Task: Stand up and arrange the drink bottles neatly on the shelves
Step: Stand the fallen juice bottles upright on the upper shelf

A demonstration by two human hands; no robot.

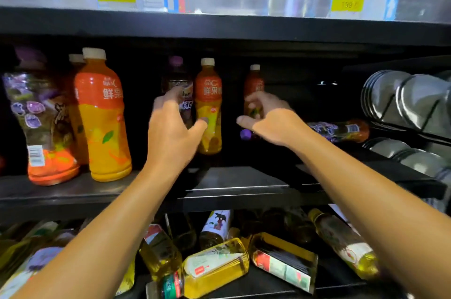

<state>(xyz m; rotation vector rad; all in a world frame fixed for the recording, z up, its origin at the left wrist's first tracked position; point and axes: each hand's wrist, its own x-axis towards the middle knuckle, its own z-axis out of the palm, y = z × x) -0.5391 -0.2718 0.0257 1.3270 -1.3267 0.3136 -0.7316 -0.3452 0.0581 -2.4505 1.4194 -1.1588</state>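
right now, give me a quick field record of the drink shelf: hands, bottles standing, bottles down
left hand: reaching in, fingers around the purple-cap bottle, grip unclear
right hand: open, in front of the far orange bottle
standing: large orange juice bottle, middle orange bottle, purple-label bottle tilted
lying down: purple-cap bottle on its side
lower shelf: oil bottles toppled
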